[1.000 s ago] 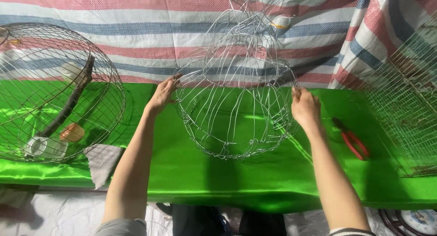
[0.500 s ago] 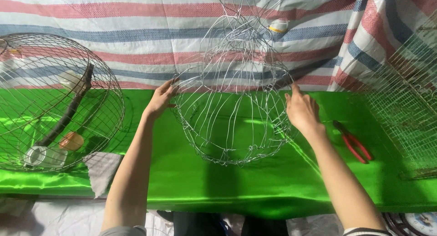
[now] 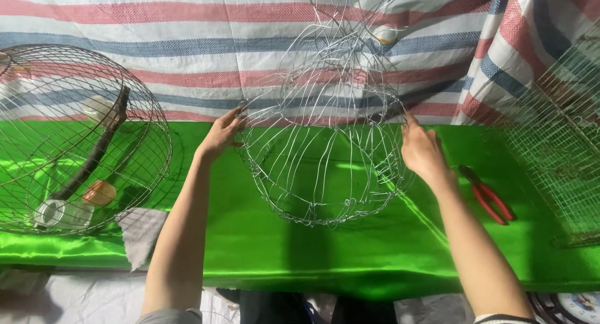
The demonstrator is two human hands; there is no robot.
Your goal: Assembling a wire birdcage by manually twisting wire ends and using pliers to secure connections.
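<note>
Now both hands, left hand [image 3: 220, 135] and right hand [image 3: 423, 151], hold wire frame [image 3: 325, 155].

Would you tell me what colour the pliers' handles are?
Red, on the pliers lying on the green cloth; head view.

Both forearms bare — left hand [image 3: 220, 136] and right hand [image 3: 424, 154] ungloved, no rings; grey sleeve edge left, striped cuff right.

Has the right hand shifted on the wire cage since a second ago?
Yes. The right hand slid up and slightly left along the wire cage, farther from the red pliers.
</note>
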